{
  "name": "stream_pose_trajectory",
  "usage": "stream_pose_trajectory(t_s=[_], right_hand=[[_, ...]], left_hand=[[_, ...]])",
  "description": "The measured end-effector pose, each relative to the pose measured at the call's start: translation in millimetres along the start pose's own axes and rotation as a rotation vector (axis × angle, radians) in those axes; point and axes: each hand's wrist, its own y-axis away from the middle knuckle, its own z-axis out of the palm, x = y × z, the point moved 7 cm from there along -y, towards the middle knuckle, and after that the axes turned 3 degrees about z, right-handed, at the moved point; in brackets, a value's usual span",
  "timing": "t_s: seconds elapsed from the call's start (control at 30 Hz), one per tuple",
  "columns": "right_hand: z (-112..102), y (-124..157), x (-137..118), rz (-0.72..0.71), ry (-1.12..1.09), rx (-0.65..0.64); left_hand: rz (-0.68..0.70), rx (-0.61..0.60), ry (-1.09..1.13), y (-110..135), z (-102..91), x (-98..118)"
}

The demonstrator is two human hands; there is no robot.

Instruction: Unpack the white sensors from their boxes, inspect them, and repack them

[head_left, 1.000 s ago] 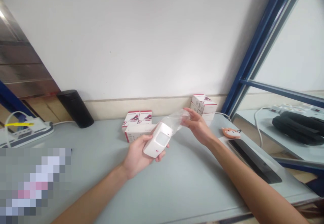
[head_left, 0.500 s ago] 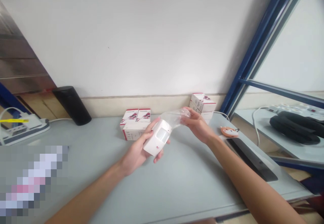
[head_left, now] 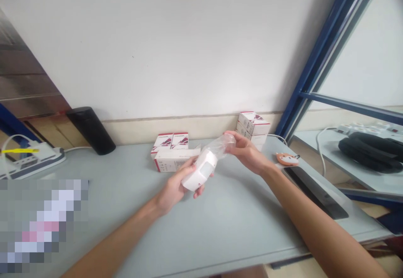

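Observation:
My left hand point(head_left: 174, 188) is wrapped round a white motion sensor point(head_left: 200, 172) with a pale lens window, held tilted above the grey table point(head_left: 189, 236). A clear plastic bag point(head_left: 219, 146) reaches from the sensor's upper end to my right hand point(head_left: 245, 150), whose fingers pinch the bag's far end. How much of the sensor lies inside the bag is hard to make out. Just behind my left hand are several white and red boxes point(head_left: 171, 154); one lies on its side in front of the others.
More white boxes point(head_left: 253, 127) are stacked by the wall. At right lie an orange and white fox-shaped item point(head_left: 287, 159) and a dark flat device point(head_left: 316, 192). A black cylinder point(head_left: 91, 130) and a power strip point(head_left: 34, 160) stand at left. A blue frame point(head_left: 317, 55) rises on the right.
The sensor has turned a little in my left hand, its lens facing more to the right. The bag now bunches closer to the sensor. My right hand keeps its pinch.

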Motion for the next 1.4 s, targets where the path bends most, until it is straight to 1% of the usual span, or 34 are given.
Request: stream_pose_trajectory(t_s=[0.07,0.13,0.17,0.27,0.3,0.33,0.37,0.43,0.5,0.6,0.7,0.77,0.87,0.97,1.07,1.17,1.23,1.3,1.4], right_hand=[[2,2,2,0.015,-0.025,0.015],[6,4,8,0.071,-0.024,0.005],[11,5,13,0.117,-0.011,-0.042],[35,11,30,0.248,0.053,-0.294],[40,13,33,0.261,0.065,-0.346],[42,13,35,0.255,0.073,-0.359],[42,12,35,0.24,0.081,-0.34],[38,9,31,0.194,0.122,-0.257],[35,8,25,0.142,0.209,-0.2],[36,6,17,0.051,0.337,-0.16],[38,5,22,0.033,0.433,-0.153],[40,6,31,0.059,0.517,-0.2],[41,7,39,0.069,0.577,-0.27],[35,6,33,0.022,0.598,-0.228],[33,6,31,0.028,0.622,-0.206],[39,7,37,0.017,0.634,-0.259],[43,7,43,-0.01,0.68,-0.279],[45,8,49,-0.013,0.761,-0.272],[45,8,54,-0.019,0.881,-0.25]], left_hand=[[-0.002,0.018,-0.002,0,1.4,-2],[-0.006,0.04,0.011,1,2.6,-5],[-0.007,0.041,0.021,1,3.6,-7],[0.018,0.046,0.051,-1,3.7,-12],[0.031,0.07,0.045,-2,1.3,-14],[0.041,0.106,0.022,-4,-2.4,-16],[0.053,0.144,-0.02,-6,-6.7,-19],[0.1,0.197,-0.142,-10,-14.3,-22],[0.2,0.207,-0.276,-14,-18.1,-21],[0.327,0.212,-0.492,-15,-20.3,-16],[0.354,0.222,-0.597,-13,-22.8,-14],[0.349,0.214,-0.592,-14,-25.2,-15],[0.267,0.196,-0.649,-20,-30.6,-22],[0.197,0.196,-0.801,-21,-33.0,-27],[0.225,0.21,-0.88,-17,-27.4,-25],[0.323,0.214,-0.766,-14,-20.3,-19],[0.354,0.213,-0.663,-14,-21.1,-18],[0.305,0.214,-0.627,-18,-26.4,-23],[0.167,0.194,-0.685,-22,-32.9,-32]])
